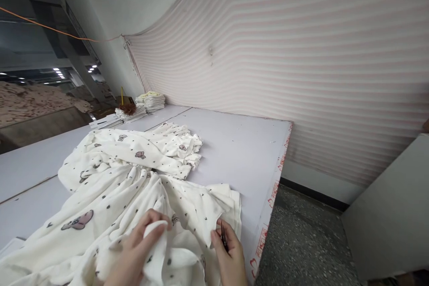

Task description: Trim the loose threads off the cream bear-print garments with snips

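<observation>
A white printed cloth [110, 205] with small dark marks and pinkish-brown animal figures lies bunched in front of me. My left hand [142, 241] is closed on a folded edge of it, pinched between thumb and fingers. To the right, my right hand [229, 250] grips another edge of the same cloth at thumb and fingertips. Tucked inside that hand is a small dark pointed tool [223, 237] that looks like thread snips; the rest of it is hidden. Beyond my hands, a second gathered heap of matching cloth [130, 147] rests on the table.
The pale table [241, 147] ends at a right edge carrying red print. Folded cloth stacks [150, 102] stand at its far end. A pink-striped sheet [268, 53] hangs behind. On the right are speckled floor [308, 232] and a pale panel [392, 214].
</observation>
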Demonstrator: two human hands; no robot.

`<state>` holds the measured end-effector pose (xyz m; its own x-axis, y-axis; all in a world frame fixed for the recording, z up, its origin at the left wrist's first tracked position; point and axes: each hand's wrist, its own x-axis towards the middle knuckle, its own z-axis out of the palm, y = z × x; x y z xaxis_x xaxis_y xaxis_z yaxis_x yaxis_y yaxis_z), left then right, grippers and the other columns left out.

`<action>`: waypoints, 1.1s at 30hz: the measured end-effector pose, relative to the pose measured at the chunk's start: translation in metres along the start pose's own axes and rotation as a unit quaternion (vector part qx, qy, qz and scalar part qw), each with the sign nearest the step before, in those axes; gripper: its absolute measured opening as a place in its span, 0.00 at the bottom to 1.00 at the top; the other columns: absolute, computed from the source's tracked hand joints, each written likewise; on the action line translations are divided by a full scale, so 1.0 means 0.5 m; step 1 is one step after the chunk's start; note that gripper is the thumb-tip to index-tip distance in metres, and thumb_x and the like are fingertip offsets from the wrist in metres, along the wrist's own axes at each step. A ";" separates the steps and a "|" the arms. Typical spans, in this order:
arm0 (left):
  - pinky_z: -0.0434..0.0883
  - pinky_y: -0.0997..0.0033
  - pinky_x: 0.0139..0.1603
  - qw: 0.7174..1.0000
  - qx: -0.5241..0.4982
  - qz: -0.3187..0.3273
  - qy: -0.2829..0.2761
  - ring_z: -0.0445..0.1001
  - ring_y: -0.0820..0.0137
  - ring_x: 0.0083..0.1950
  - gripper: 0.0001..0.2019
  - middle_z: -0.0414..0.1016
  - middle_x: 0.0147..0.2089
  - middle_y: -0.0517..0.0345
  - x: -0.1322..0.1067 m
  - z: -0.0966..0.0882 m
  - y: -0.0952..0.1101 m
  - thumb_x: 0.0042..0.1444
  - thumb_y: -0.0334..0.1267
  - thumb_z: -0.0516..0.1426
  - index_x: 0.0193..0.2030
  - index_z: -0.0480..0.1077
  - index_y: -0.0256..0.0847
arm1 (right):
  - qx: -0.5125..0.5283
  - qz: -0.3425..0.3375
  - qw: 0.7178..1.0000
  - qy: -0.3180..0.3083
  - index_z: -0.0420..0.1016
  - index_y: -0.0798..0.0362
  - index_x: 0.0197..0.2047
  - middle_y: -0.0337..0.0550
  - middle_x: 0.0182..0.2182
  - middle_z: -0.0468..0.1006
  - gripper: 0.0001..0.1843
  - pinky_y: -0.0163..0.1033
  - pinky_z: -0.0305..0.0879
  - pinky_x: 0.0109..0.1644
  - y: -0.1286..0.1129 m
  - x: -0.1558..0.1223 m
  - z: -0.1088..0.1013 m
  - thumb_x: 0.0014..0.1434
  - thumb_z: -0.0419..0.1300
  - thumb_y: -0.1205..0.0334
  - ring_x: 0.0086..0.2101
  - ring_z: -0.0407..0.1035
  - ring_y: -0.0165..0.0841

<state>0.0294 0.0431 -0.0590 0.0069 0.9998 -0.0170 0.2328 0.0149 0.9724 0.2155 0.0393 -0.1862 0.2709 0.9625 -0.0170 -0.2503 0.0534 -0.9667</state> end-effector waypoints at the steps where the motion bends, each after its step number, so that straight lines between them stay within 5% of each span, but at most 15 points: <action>1: 0.68 0.70 0.42 0.998 0.042 0.014 -0.040 0.73 0.64 0.40 0.10 0.75 0.38 0.60 0.002 0.005 0.000 0.57 0.47 0.57 0.42 0.72 0.46 | 0.011 0.008 1.000 -0.003 0.78 0.53 0.47 0.49 0.39 0.82 0.25 0.39 0.73 0.44 -0.003 -0.006 0.008 0.53 0.64 0.44 0.39 0.76 0.40; 3: 0.64 0.66 0.53 0.983 0.138 0.030 -0.118 0.71 0.61 0.49 0.19 0.76 0.43 0.60 0.005 0.026 0.003 0.55 0.44 0.60 0.54 0.68 0.51 | 0.026 0.016 0.999 -0.016 0.78 0.52 0.47 0.47 0.37 0.82 0.26 0.38 0.72 0.44 -0.013 -0.020 0.028 0.53 0.63 0.42 0.38 0.75 0.40; 5: 0.65 0.66 0.50 0.967 0.206 0.026 -0.145 0.72 0.60 0.47 0.21 0.76 0.44 0.59 0.007 0.049 0.008 0.54 0.42 0.61 0.56 0.67 0.52 | 0.014 -0.013 0.999 -0.041 0.79 0.52 0.44 0.45 0.33 0.81 0.24 0.37 0.72 0.41 -0.028 -0.032 0.041 0.54 0.62 0.41 0.36 0.75 0.39; 8: 0.67 0.69 0.41 0.959 0.260 0.047 -0.105 0.73 0.63 0.39 0.04 0.73 0.35 0.59 0.002 0.060 0.008 0.59 0.38 0.54 0.39 0.69 0.45 | -0.052 -0.053 0.995 -0.074 0.78 0.53 0.40 0.43 0.27 0.79 0.21 0.35 0.71 0.36 -0.053 -0.037 0.035 0.58 0.58 0.44 0.31 0.74 0.37; 13: 0.66 0.67 0.43 0.931 0.311 0.188 -0.020 0.70 0.61 0.45 0.08 0.69 0.44 0.53 -0.021 0.042 -0.021 0.53 0.26 0.52 0.33 0.60 0.45 | -0.231 -0.098 0.964 -0.084 0.72 0.47 0.50 0.40 0.32 0.76 0.19 0.35 0.68 0.36 -0.091 -0.004 0.000 0.54 0.59 0.63 0.32 0.72 0.37; 17: 0.65 0.66 0.46 0.911 0.305 0.275 -0.026 0.70 0.59 0.47 0.11 0.71 0.47 0.52 -0.034 0.044 -0.035 0.49 0.23 0.53 0.29 0.58 0.45 | -0.215 -0.103 0.961 -0.142 0.73 0.50 0.38 0.40 0.34 0.76 0.10 0.34 0.66 0.41 -0.112 0.019 -0.006 0.54 0.53 0.69 0.37 0.71 0.36; 21: 0.67 0.68 0.41 0.970 0.186 0.146 -0.050 0.73 0.63 0.39 0.11 0.75 0.38 0.56 -0.031 0.043 -0.035 0.57 0.32 0.54 0.27 0.57 0.45 | -0.187 -0.086 0.968 -0.143 0.68 0.51 0.34 0.36 0.27 0.70 0.03 0.31 0.63 0.33 -0.129 0.024 0.003 0.57 0.54 0.65 0.29 0.67 0.32; 24: 0.67 0.66 0.48 0.989 0.136 0.032 -0.050 0.72 0.61 0.47 0.05 0.76 0.44 0.55 -0.023 0.034 -0.037 0.59 0.42 0.56 0.40 0.68 0.46 | -0.204 -0.092 0.965 -0.137 0.66 0.51 0.32 0.35 0.26 0.69 0.02 0.32 0.62 0.34 -0.141 0.022 0.013 0.57 0.54 0.64 0.29 0.66 0.32; 27: 0.63 0.66 0.56 0.990 0.112 0.024 -0.083 0.70 0.59 0.54 0.10 0.75 0.49 0.55 -0.018 0.027 -0.037 0.59 0.43 0.57 0.47 0.73 0.48 | -0.229 -0.111 0.953 -0.166 0.68 0.50 0.33 0.37 0.29 0.71 0.01 0.33 0.62 0.36 -0.156 0.016 0.016 0.55 0.57 0.66 0.31 0.68 0.33; 33: 0.67 0.69 0.48 0.990 0.068 0.077 -0.096 0.74 0.64 0.44 0.09 0.75 0.39 0.57 -0.017 0.034 -0.029 0.62 0.41 0.55 0.44 0.76 0.46 | -0.233 -0.122 0.929 -0.260 0.78 0.49 0.41 0.41 0.35 0.76 0.09 0.34 0.66 0.40 -0.193 0.001 -0.002 0.57 0.59 0.62 0.37 0.72 0.36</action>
<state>0.0423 0.0343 -0.0767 0.2339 0.9696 0.0718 0.3426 -0.1513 0.9272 0.2408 0.0343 -0.0935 -0.2488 0.9417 0.2266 0.2221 0.2832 -0.9330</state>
